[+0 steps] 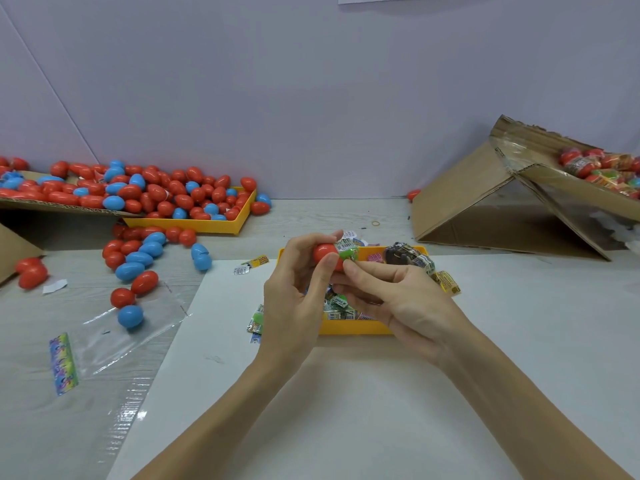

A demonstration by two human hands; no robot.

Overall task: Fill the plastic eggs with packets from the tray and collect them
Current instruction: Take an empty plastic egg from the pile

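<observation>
My left hand (294, 296) grips a red plastic egg half (325, 253) above the yellow packet tray (353, 328). A green packet (347, 250) sticks out of the egg's open side. My right hand (398, 299) meets it from the right, its fingertips pinching or pushing that packet at the egg's mouth. The tray holds several small colourful packets (337, 304), mostly hidden behind my hands. A few packets (446, 280) spill over its right rim.
A second yellow tray (194, 225) and a flattened cardboard box (52, 204) at the left hold many red and blue eggs; more lie loose on the table (138, 261). A tipped cardboard box (512, 202) at the right holds filled eggs (602, 168). Clear plastic bag (114, 334) lies left.
</observation>
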